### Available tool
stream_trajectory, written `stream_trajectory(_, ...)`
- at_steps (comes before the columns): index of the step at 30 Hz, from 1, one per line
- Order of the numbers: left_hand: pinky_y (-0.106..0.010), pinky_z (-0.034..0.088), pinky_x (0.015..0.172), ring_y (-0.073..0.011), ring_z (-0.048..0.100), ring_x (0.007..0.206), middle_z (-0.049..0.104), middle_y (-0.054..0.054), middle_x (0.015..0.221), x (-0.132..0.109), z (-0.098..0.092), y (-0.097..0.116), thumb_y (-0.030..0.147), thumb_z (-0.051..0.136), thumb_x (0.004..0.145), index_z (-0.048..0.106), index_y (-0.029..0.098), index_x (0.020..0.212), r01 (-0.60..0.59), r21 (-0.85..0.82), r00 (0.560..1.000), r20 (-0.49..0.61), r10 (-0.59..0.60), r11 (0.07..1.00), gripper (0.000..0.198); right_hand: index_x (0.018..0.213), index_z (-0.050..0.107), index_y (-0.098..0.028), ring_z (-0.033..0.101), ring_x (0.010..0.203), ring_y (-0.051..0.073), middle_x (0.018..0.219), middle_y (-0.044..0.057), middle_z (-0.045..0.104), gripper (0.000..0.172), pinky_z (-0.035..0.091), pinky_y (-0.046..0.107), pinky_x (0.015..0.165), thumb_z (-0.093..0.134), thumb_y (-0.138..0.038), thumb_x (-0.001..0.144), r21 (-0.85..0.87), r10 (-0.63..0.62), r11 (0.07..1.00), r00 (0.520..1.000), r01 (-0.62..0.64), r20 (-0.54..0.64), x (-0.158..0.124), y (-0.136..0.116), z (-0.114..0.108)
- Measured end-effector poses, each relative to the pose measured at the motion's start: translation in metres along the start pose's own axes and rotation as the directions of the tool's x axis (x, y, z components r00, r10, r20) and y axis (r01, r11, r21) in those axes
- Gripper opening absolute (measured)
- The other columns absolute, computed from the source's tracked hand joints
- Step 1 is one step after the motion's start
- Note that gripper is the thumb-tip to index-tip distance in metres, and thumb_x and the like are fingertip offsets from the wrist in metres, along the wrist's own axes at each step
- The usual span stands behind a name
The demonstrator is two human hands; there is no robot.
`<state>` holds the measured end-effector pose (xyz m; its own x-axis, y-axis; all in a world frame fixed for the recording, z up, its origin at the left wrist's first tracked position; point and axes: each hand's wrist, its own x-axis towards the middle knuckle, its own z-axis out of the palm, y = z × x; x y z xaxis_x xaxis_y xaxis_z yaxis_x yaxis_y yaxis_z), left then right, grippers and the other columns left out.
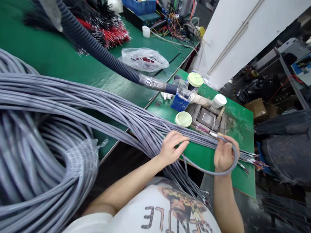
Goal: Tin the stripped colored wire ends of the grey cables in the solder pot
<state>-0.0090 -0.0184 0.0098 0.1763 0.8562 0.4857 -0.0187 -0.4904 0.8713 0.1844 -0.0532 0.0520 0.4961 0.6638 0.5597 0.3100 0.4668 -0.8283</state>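
Observation:
A single grey cable [233, 167] is pinched in my right hand [225, 154]. It loops round below the hand, and its stripped end with thin coloured wires [203, 128] points left, close to the front of a small square metal pot [208, 118]. My left hand [173, 147] is at the near edge of the long grey cable bundle [134, 117], thumb and fingers a little apart, with nothing seen between them. The bundle runs from the left across to the right, where its stripped ends [255, 161] lie on the green board [245, 132].
A ribbed hose [101, 55] with its nozzle reaches over the metal pot. Round tubs or lids [183, 119] and a blue box [180, 102] stand around it. Coiled cables [11, 150] fill the left. A plastic bag [145, 59] and loose wires lie at the back.

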Motion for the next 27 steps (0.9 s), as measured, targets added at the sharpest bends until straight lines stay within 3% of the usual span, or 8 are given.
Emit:
stream_trajectory(2, -0.036, 0.048, 0.082, -0.0195, 0.060, 0.085, 0.074, -0.008, 0.086, -0.002, 0.008, 0.012, 0.030, 0.059, 0.087, 0.073, 0.018, 0.098, 0.148, -0.156, 0.986, 0.103, -0.133, 0.977, 0.021, 0.097, 0.066, -0.023, 0.068, 0.087, 0.021, 0.093, 0.005, 0.071, 0.019, 0.052, 0.045, 0.085, 0.055, -0.035, 0.087, 0.074, -0.026, 0.997, 0.999, 0.025, 0.019, -0.018, -0.001, 0.006)
stream_trajectory(4, -0.035, 0.049, 0.082, -0.0194, 0.061, 0.085, 0.075, -0.009, 0.084, -0.003, 0.016, 0.023, 0.035, 0.055, 0.090, 0.073, 0.016, 0.100, 0.327, -0.318, 0.940, 0.210, -0.270, 0.890, 0.027, 0.098, 0.066, -0.025, 0.067, 0.088, 0.021, 0.094, 0.004, 0.070, 0.019, 0.051, 0.047, 0.086, 0.055, -0.037, 0.088, 0.109, -0.065, 0.992, 0.997, 0.060, 0.043, -0.034, -0.001, 0.009)
stream_trajectory(7, -0.034, 0.048, 0.086, -0.0204, 0.063, 0.089, 0.074, -0.010, 0.089, -0.004, 0.024, 0.035, 0.041, 0.060, 0.085, 0.075, 0.015, 0.092, 0.433, -0.476, 0.901, 0.258, -0.349, 0.765, 0.031, 0.102, 0.065, -0.026, 0.066, 0.093, 0.023, 0.098, 0.005, 0.069, 0.020, 0.051, 0.050, 0.085, 0.054, -0.037, 0.089, 0.127, -0.096, 0.988, 0.991, 0.084, 0.089, -0.055, -0.002, 0.010)
stream_trajectory(9, -0.034, 0.048, 0.088, -0.0213, 0.064, 0.092, 0.073, -0.010, 0.094, -0.003, 0.024, 0.038, 0.043, 0.066, 0.081, 0.076, 0.015, 0.087, 0.431, -0.509, 0.902, 0.231, -0.364, 0.745, 0.030, 0.105, 0.064, -0.027, 0.065, 0.097, 0.024, 0.103, 0.006, 0.069, 0.020, 0.051, 0.053, 0.086, 0.054, -0.035, 0.090, 0.104, -0.104, 0.990, 0.987, 0.091, 0.125, -0.067, -0.001, 0.007)
stream_trajectory(13, -0.034, 0.048, 0.087, -0.0205, 0.064, 0.091, 0.074, -0.009, 0.094, -0.004, 0.019, 0.041, 0.043, 0.067, 0.080, 0.077, 0.017, 0.083, 0.368, -0.466, 0.930, 0.172, -0.326, 0.804, 0.028, 0.109, 0.064, -0.027, 0.063, 0.102, 0.027, 0.109, 0.007, 0.068, 0.023, 0.050, 0.055, 0.087, 0.052, -0.029, 0.090, -0.029, -0.092, 0.995, 0.972, 0.101, 0.216, -0.088, 0.001, -0.007)
stream_trajectory(18, -0.036, 0.050, 0.083, -0.0201, 0.063, 0.084, 0.075, -0.009, 0.087, -0.007, 0.015, 0.040, 0.044, 0.063, 0.083, 0.077, 0.018, 0.081, 0.288, -0.409, 0.957, 0.158, -0.244, 0.866, 0.029, 0.110, 0.065, -0.033, 0.066, 0.091, 0.028, 0.101, 0.005, 0.071, 0.029, 0.053, 0.052, 0.074, 0.054, -0.021, 0.087, -0.203, -0.100, 0.965, 0.948, 0.167, 0.303, -0.098, 0.003, -0.025)
stream_trajectory(27, -0.037, 0.050, 0.081, -0.0185, 0.063, 0.080, 0.075, -0.008, 0.086, -0.012, 0.014, 0.039, 0.034, 0.060, 0.087, 0.074, 0.018, 0.077, 0.200, -0.362, 0.978, 0.123, -0.166, 0.910, 0.024, 0.123, 0.059, -0.035, 0.062, 0.102, 0.029, 0.112, 0.005, 0.069, 0.042, 0.050, 0.059, 0.080, 0.052, -0.016, 0.085, -0.149, -0.261, 0.919, 0.845, 0.366, 0.466, -0.086, -0.004, -0.024)
